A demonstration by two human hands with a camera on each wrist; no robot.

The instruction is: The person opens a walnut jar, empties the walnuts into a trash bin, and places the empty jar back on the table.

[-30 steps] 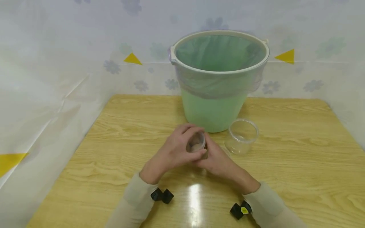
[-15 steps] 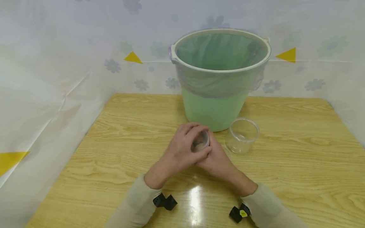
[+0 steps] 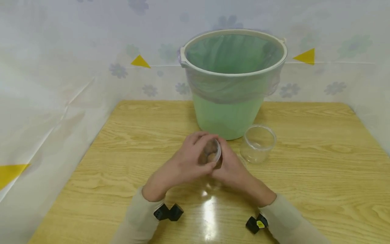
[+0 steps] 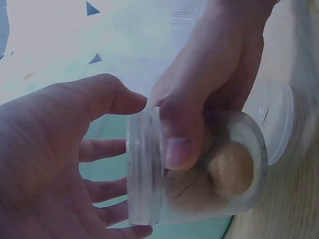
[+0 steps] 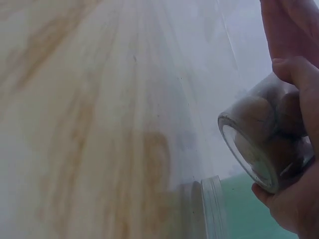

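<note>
On the light wooden counter (image 3: 304,152), before the green lined plastic bucket (image 3: 228,115) and an empty clear plastic cup (image 3: 258,144), the right hand (image 3: 233,167) pinched a small clear lidded jar of brown balls (image 3: 211,152) sideways, steadying it, while the left hand (image 3: 186,164) curled over its lid.

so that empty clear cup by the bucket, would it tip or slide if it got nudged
The clear cup looks thin-walled and empty, so probably very light and easy to slide on the glossy table. It looks tilted, mouth toward the camera, so a nudge may well roll or topple it. Likely flexes rather than shatters.
</note>
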